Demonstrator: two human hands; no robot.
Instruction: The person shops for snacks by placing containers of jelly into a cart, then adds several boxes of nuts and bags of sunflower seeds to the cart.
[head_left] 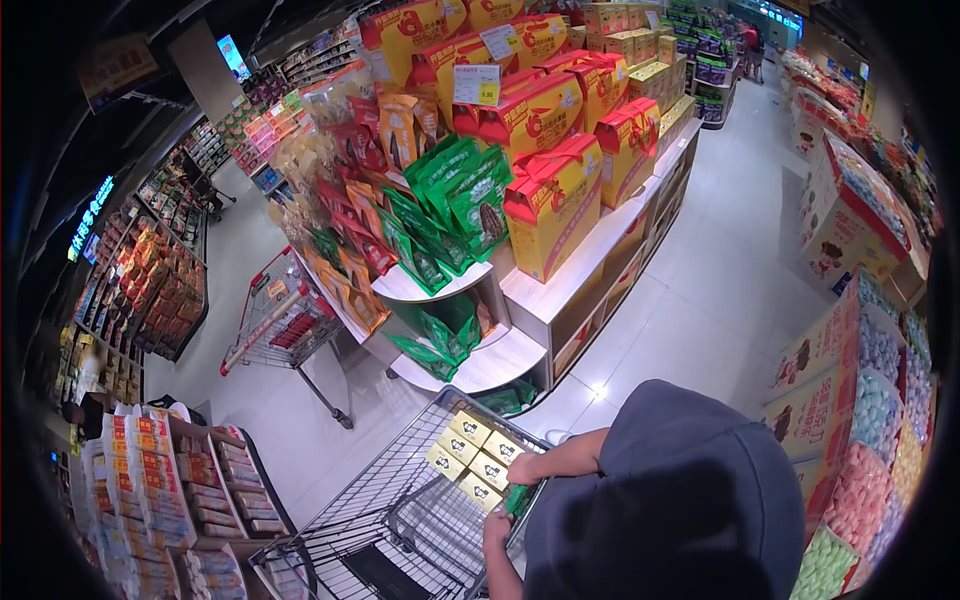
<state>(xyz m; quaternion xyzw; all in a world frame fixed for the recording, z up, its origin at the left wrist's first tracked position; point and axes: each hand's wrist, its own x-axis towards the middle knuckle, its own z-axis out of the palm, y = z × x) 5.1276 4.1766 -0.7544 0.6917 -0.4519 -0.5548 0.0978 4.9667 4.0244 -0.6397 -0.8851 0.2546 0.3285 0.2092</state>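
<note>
A small green packet [517,499] lies between my two hands at the near end of the shopping cart [345,510]. My right hand [522,468] is closed on the packet's upper end, right beside several pale yellow boxes [470,450] with dark printed marks. Lower down, my left hand [497,530] grips the packet's other end. The fingers are small in view and partly hidden by the packet. The yellow boxes sit in rows inside the wire cart.
A display stand [520,355] holds green snack bags [480,205] and red-yellow gift boxes [555,205]. Another cart [285,320] stands to its left. Shelves of packaged goods [150,480] are at lower left. Bins of wrapped sweets [870,450] line the right side.
</note>
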